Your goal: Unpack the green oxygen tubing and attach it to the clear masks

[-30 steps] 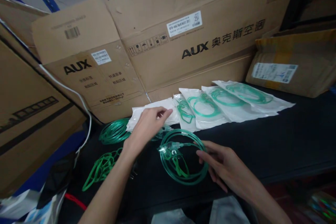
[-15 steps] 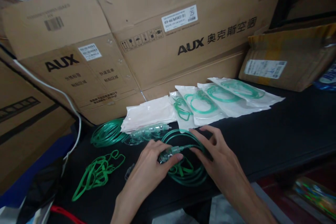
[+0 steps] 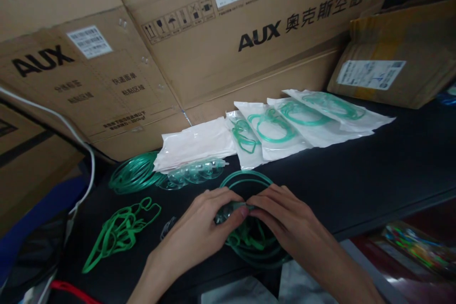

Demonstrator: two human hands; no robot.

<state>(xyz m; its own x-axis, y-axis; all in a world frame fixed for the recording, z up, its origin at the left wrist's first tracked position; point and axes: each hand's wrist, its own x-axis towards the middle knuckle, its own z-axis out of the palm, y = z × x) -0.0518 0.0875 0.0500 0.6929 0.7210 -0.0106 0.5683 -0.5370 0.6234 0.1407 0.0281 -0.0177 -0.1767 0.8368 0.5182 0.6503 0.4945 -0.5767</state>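
My left hand point(image 3: 203, 223) is closed around a clear oxygen mask point(image 3: 222, 213), its thumb along the connector end. Against that end, the fingers of my right hand point(image 3: 285, 211) pinch the green tubing point(image 3: 245, 176). The exact joint between tube and mask is hidden by my fingertips. Below both hands the tubing lies coiled on the black table, with a green elastic strap point(image 3: 245, 238) inside the loop. Just left of my left wrist are small clear pieces point(image 3: 167, 228), too blurred to name.
Green elastic straps point(image 3: 119, 232) lie to the left. Behind them are coiled tubing point(image 3: 133, 173), a row of clear masks point(image 3: 195, 173) and stacked white pouches point(image 3: 195, 145). Filled pouches point(image 3: 285, 149) overlap toward the right. Cardboard boxes point(image 3: 199, 71) wall off the back; a white cable point(image 3: 93, 166) hangs left.
My right hand has moved left to the mask's connector, and its fingers have closed on the tubing there. The left hand still holds the mask. The camera view has shifted slightly.
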